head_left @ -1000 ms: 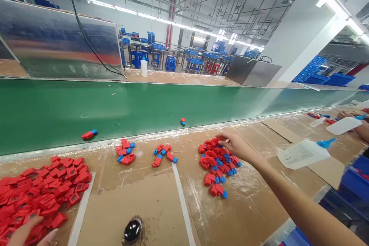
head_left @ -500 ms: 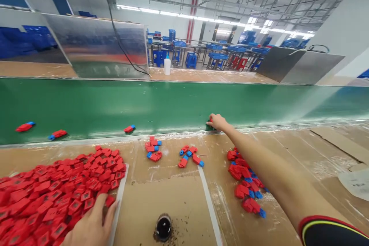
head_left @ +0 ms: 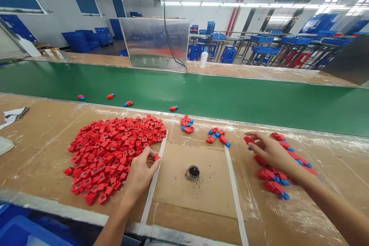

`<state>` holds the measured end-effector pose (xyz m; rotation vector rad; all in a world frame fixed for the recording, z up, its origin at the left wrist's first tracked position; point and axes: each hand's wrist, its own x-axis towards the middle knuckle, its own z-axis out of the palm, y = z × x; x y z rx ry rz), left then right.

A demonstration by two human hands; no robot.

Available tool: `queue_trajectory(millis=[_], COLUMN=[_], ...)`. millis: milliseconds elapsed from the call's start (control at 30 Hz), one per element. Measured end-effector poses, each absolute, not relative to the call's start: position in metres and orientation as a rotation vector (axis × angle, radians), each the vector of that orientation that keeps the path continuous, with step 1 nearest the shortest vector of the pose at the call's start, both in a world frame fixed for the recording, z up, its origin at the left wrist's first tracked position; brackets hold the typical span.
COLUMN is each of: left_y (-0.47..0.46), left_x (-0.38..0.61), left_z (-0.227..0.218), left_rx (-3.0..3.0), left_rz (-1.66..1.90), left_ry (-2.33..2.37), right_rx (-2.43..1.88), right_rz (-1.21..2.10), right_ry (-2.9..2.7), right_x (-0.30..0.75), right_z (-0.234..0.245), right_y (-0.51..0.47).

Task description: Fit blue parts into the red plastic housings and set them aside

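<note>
Left hand [head_left: 141,173] pinches a small red piece [head_left: 157,157] at the edge of the red pile [head_left: 109,150], right hand [head_left: 271,153] nips a second piece [head_left: 249,139] above the red-and-blue heap [head_left: 273,180] (light, rigid plastic by the look, likely best gripped across its flat sides).

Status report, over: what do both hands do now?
Left hand pinching one red piece at edge of red pile. Right hand holding red part over red-blue pile. Black knob between hands, untouched.
</note>
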<state>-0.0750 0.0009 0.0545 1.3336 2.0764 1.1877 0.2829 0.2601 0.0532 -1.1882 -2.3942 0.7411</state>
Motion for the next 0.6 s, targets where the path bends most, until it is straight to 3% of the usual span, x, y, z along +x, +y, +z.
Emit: queue_trajectory(millis=[167, 333, 600], left_y=[-0.022, -0.03, -0.027], left_x=[-0.045, -0.019, 0.0], left_z=[0.052, 0.038, 0.038], left_rx=[0.913, 0.595, 0.591], left_rz=[1.502, 1.579, 1.481], left_ry=[1.569, 1.17, 1.23], right_rx=[-1.046, -0.989, -0.943], right_rz=[1.121, 1.297, 1.267], right_ry=[-2.164, -2.109, -2.279], right_x=[0.278, 0.263, 0.243], right_z=[0.051, 0.048, 0.062], right_y=[0.167, 0.125, 0.112])
